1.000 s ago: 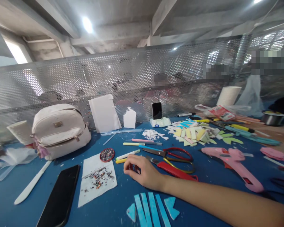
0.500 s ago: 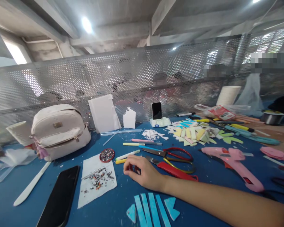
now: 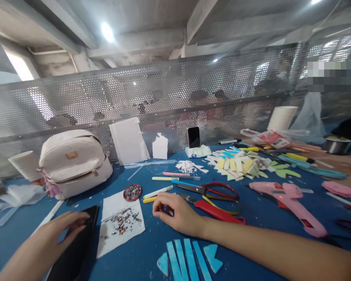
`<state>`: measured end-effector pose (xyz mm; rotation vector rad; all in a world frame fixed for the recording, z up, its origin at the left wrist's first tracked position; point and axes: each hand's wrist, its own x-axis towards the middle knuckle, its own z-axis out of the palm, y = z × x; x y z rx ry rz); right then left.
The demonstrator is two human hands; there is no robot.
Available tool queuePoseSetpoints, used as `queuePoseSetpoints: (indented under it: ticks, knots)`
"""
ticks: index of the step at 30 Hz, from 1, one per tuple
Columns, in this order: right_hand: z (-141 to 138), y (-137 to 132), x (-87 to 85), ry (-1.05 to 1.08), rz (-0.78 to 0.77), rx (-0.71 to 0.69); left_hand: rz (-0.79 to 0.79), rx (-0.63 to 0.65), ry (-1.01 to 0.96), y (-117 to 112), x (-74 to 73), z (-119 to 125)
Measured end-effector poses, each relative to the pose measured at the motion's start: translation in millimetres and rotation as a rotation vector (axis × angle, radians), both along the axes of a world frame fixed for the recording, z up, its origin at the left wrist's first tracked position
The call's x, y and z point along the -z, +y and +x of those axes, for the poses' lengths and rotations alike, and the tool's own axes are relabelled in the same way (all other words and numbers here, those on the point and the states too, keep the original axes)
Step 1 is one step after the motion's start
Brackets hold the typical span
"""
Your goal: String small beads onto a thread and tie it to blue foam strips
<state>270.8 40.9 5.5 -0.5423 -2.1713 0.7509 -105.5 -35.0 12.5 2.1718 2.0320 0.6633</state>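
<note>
Over the black phone point(image 3: 73, 249) on the left, my left hand point(image 3: 52, 234) reaches in, its thumb parted from the bent fingers and no object between them. My right hand point(image 3: 175, 212) rests on the table, loosely curled with a gap between thumb and fingers; I make out nothing held. Close by it lie yellow and white markers point(image 3: 158, 192), scissors with red handles point(image 3: 222, 189) and a red cutter point(image 3: 218, 212). Several blue painted strips point(image 3: 190, 257) and two blue pointed pieces lie below my right wrist. A white sheet point(image 3: 108, 242) with small shiny bits lies between my hands.
A round red-rimmed dish point(image 3: 132, 192) of bits sits atop the sheet. The white backpack point(image 3: 76, 164) and a white knife point(image 3: 51, 212) are at left. To the right are a pink glue gun point(image 3: 292, 207) and a pile of pale cut pieces point(image 3: 242, 164). Behind stands a perforated metal screen point(image 3: 163, 93).
My left hand has come in from the lower left and now covers part of the phone and the white knife. My right hand stays in place.
</note>
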Motion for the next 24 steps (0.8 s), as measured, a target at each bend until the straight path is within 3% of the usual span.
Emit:
queuePoseSetpoints:
  ticks: [1,4,8,17,24]
  knots:
    - [0.0,0.2,0.1,0.000,-0.001,-0.001,-0.077,0.088,0.018,13.8,-0.9,13.1]
    - [0.3,0.7,0.4,-0.003,-0.004,0.000,-0.158,0.177,0.027,44.3,1.9,52.1]
    - [0.6,0.3,-0.6,-0.003,-0.017,-0.001,-0.096,0.182,-0.013,48.5,11.4,78.3]
    - [0.0,-2.1,-4.4,-0.006,-0.039,0.003,-0.106,0.176,-0.078,40.5,15.4,60.3]
    - [0.2,-2.0,-4.3,-0.012,-0.035,0.004,-0.102,0.233,-0.044,41.0,15.9,62.0]
